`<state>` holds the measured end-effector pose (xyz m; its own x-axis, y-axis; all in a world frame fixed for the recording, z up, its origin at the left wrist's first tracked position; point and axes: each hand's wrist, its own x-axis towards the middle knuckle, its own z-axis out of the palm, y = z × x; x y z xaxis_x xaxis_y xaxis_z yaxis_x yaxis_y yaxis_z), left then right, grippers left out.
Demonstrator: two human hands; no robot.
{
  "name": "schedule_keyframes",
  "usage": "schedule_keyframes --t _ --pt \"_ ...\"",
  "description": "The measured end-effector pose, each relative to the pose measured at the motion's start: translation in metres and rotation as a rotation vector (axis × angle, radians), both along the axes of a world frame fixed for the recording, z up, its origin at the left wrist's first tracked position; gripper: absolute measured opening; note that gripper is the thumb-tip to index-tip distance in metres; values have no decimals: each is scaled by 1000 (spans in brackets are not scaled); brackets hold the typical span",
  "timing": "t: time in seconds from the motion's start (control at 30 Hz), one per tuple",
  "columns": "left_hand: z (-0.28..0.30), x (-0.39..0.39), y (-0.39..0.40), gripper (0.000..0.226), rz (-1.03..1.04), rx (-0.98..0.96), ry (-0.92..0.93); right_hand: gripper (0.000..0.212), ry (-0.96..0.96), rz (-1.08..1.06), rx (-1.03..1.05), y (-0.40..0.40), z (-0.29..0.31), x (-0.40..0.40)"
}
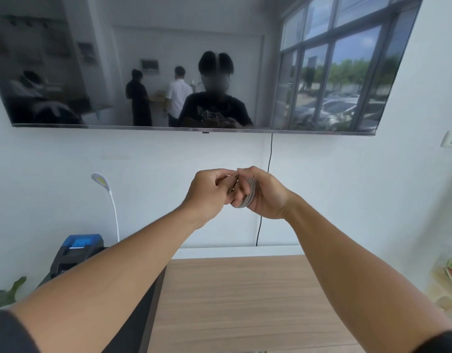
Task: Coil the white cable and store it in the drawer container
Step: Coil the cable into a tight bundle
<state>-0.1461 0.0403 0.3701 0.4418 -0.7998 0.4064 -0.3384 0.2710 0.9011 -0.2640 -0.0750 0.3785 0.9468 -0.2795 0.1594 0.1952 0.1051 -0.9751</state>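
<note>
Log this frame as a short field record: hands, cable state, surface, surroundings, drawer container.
left hand: raised at chest height, fingers pinching the cable
right hand: closed around the cable loops
cable: wound in several loops, held in the air between both hands
table: wooden top below the arms
wall: screen above, black cord hanging down behind the hands
left side: printer, white lamp
drawer container: not visible

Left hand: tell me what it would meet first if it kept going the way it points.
The left hand points toward the right hand; it would meet the coiled white cable in that hand's grip almost at once. They already look touching, though depth is unclear.
</note>
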Motion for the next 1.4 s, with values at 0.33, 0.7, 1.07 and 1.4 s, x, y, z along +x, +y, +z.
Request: schedule_keyframes --t 0.33,0.7,1.07,1.4 --pt "2 14 5 16 -54 74 39 30 174 122 -72 -22 10 -17" --pt "0 21 10 31 50 125 53 45 114 -297 -418 19 0 4" --pt "-3 29 14 7 229 -54 192 39 75 -471 -535 35 -5 14" --pt "-6 25 13 10 404 -6 -449 41 79 -566 -613 31 -14 26"
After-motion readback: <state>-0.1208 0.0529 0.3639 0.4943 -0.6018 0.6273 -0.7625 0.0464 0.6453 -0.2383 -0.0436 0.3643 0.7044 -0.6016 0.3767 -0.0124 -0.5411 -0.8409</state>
